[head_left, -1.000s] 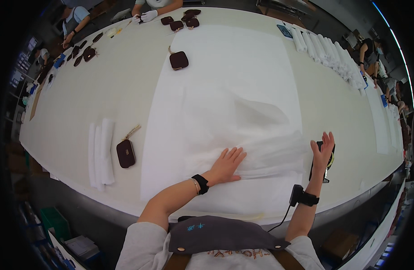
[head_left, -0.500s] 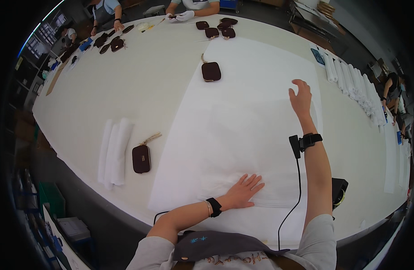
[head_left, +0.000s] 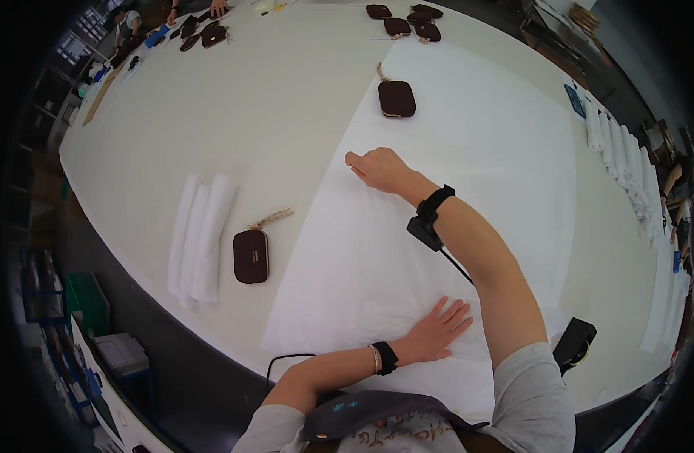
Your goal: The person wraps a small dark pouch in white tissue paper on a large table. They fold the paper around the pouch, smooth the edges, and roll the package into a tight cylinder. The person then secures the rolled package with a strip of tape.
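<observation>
My left hand (head_left: 436, 334) lies flat with fingers spread on the near part of a large white sheet (head_left: 468, 204), which looks thin and smooth. Closed, with the fingers curled in, my right hand (head_left: 379, 169) is at the sheet's left edge. Whether it pinches the edge is hidden by the fingers. A dark brown zip pouch (head_left: 397, 99) with a tan cord sits on the sheet beyond my right hand. Left of the sheet lies another dark brown pouch (head_left: 251, 257), its tassel pointing away to the right, beside several white rolls (head_left: 202, 240).
Several brown pouches (head_left: 397, 27) lie at the far edge, more (head_left: 213, 34) near a co-worker's hand (head_left: 219, 7). Many white rolls (head_left: 626, 155) and a phone (head_left: 574, 100) line the right side. A black device (head_left: 575, 343) stands by my right elbow.
My right hand has swung left across the sheet from its right side, and its fingers have closed. My left hand stays flat on the sheet. The view has shifted.
</observation>
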`<act>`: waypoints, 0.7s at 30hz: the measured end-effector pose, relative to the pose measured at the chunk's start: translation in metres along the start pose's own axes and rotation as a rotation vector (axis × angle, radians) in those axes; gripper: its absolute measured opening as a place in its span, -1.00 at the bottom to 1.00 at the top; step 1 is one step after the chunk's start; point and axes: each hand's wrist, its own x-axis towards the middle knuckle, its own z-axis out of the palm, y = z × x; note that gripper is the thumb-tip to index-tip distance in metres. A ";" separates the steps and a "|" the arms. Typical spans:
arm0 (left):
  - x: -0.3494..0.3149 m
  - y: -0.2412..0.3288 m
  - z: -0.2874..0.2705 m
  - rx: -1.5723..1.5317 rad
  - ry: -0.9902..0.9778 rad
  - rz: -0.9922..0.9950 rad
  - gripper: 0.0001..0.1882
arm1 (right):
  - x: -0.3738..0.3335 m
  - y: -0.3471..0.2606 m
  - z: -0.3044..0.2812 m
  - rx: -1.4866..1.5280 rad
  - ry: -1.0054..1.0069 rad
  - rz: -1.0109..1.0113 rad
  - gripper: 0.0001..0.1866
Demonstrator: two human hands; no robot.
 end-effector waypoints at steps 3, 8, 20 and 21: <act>0.001 0.000 0.002 -0.007 -0.004 0.009 -0.12 | 0.007 0.022 0.003 0.068 0.377 -0.002 -0.86; 0.000 -0.004 0.005 -0.084 0.080 0.001 -0.15 | -0.057 -0.001 -0.051 0.511 0.615 0.167 -0.87; 0.005 -0.002 0.004 -0.133 0.045 -0.092 -0.02 | -0.400 -0.146 0.040 1.005 0.317 1.072 -0.85; 0.008 -0.001 -0.002 -0.129 0.007 -0.103 0.00 | -0.418 -0.155 0.050 1.163 0.189 1.208 -0.78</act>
